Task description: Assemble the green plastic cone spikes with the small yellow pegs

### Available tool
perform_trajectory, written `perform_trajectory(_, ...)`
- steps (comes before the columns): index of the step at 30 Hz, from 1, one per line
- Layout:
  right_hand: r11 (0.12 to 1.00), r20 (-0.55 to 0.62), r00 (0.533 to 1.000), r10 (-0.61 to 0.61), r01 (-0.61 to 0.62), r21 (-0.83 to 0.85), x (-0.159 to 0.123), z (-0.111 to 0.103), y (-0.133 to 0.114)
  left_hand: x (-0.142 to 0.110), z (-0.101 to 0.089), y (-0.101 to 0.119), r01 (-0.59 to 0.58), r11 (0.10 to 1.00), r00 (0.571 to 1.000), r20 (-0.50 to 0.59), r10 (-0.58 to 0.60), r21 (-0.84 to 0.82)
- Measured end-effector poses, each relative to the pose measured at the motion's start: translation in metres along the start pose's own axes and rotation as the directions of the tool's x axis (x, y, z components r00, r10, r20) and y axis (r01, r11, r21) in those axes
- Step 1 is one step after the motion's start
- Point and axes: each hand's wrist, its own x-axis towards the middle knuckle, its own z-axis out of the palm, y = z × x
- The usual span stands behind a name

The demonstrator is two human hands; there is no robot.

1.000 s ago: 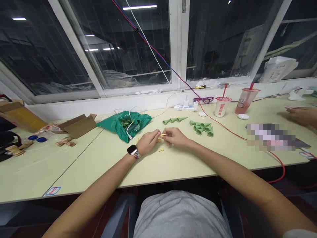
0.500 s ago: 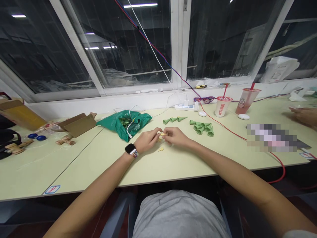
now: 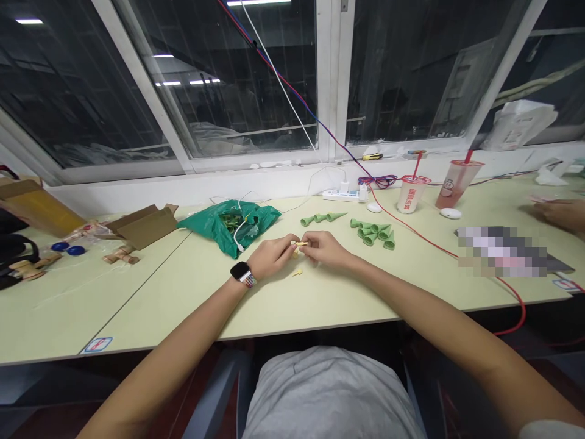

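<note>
Between my fingertips is a small yellow piece (image 3: pixel 301 244), too small to name more closely. My left hand (image 3: pixel 273 257), with a watch on its wrist, pinches one end of it. The other end is in the fingers of my right hand (image 3: pixel 323 250). Just below the hands, another small yellow piece (image 3: pixel 297 272) lies on the table (image 3: pixel 274 311). Several green cone-shaped pieces (image 3: pixel 375 231) rest beyond my right hand, and a short row of similar green cones (image 3: pixel 322 218) lies straight behind my hands.
A green plastic bag (image 3: pixel 214 228) holding more green pieces sits at the back left. Further left are an open cardboard box (image 3: pixel 144 228) and wooden toys with blue balls (image 3: pixel 75 250). Drink cups (image 3: pixel 411 195), a power strip (image 3: pixel 340 195) and a red cable (image 3: pixel 429 241) occupy the right; another person's hand (image 3: pixel 562 214) shows there.
Both hands stay almost in place, still pinching the yellow piece, which is turned slightly. The camera view has shifted a little.
</note>
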Motion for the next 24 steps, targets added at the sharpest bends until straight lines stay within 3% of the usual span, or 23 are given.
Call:
perform_trajectory(9,1.000,0.002,1.000,0.016,-0.016,0.024,0.0005,0.0003,0.0035,0.0005,-0.0004,0.0002,-0.004,1.000,0.993,-0.119,0.002,-0.017)
perform_trajectory(20,0.996,-0.002,1.000,0.028,-0.028,0.090,0.0016,0.0007,0.0026,0.0012,-0.0002,-0.0015,-0.022,1.000,0.996,-0.089,0.020,-0.022)
perform_trajectory(24,0.993,-0.006,0.999,0.040,-0.039,0.110,0.0028,0.0011,0.0031,0.0022,-0.0014,0.0010,0.039,0.995,0.996,-0.073,-0.046,-0.093)
